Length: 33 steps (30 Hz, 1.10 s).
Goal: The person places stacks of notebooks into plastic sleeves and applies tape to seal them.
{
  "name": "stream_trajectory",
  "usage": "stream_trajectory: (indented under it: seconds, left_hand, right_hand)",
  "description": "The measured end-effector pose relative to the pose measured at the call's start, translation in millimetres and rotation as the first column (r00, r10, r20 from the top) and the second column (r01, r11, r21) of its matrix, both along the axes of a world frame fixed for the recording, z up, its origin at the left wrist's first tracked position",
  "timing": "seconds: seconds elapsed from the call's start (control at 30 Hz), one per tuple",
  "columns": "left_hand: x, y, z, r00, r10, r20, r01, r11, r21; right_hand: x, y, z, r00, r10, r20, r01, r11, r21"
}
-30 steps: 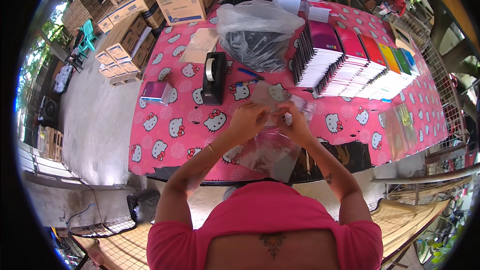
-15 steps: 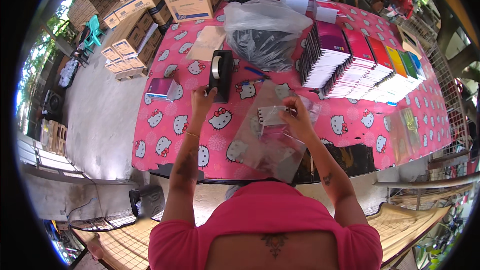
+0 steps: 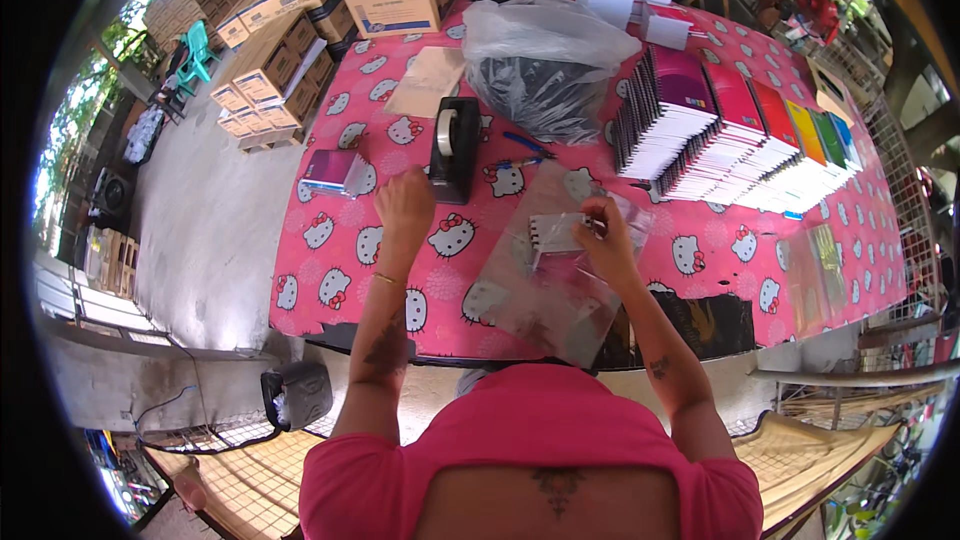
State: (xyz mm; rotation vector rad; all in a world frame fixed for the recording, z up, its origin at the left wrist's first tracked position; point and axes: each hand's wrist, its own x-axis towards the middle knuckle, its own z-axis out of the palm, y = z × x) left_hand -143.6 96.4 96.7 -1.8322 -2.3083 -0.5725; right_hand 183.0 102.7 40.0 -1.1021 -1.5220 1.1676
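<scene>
A small notebook [image 3: 553, 239] is lying over a clear plastic sheet [image 3: 550, 315] in the front middle of the counter [image 3: 445, 278]. The right hand [image 3: 607, 233] is pinching the notebook's right end. The left hand [image 3: 406, 202] is curling, knuckles up, just beside the front of the black tape dispenser [image 3: 453, 168]; its fingertips are hidden, so whether it is grasping anything I cannot tell. The plastic sheet is reaching down to the counter's front edge, beside a dark patch [image 3: 708, 324]. Open pink surface is running from the left hand toward the left edge, where a small wrapped pack [image 3: 333, 172] is sitting. Pliers [image 3: 530, 146] and tall notebook stacks [image 3: 690, 130] are limiting room beyond and to the right. Compared with a second ago, the left hand is no longer meeting the right over the plastic, and the notebook is now showing plainly.
</scene>
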Motion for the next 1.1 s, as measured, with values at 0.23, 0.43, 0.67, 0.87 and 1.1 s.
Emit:
stream_trajectory:
  seconds: [0.23,0.43,0.67,0.87,1.1]
  left_hand:
    - [105.1,36.7,66.4,0.463,-0.835,0.297,0.886,0.440,-0.143]
    - [107.7,109.0,-1.0,0.344,-0.455,0.821,0.938,0.135,-0.318]
    - [110.6,16.6,-7.5,0.612,-0.753,0.240,0.742,0.652,0.156]
    - [121.9,-51.9,-1.6,0.836,-0.529,0.144,0.487,0.837,0.249]
    - [81.0,-87.9,-11.3,0.686,-0.484,0.543,0.351,0.874,0.335]
  right_hand:
    - [-4.8,1.2,-3.5,0.997,0.023,-0.079,-0.025,0.999,-0.022]
    - [4.1,1.1,5.4,0.990,0.048,-0.135,-0.055,0.997,-0.047]
    - [-13.5,-9.6,-18.8,0.913,-0.010,-0.407,-0.042,0.992,-0.120]
    - [-25.5,-30.6,-13.4,0.875,-0.098,-0.474,-0.030,0.966,-0.256]
    - [-16.7,-25.7,-4.2,0.875,0.166,-0.455,-0.177,0.984,0.020]
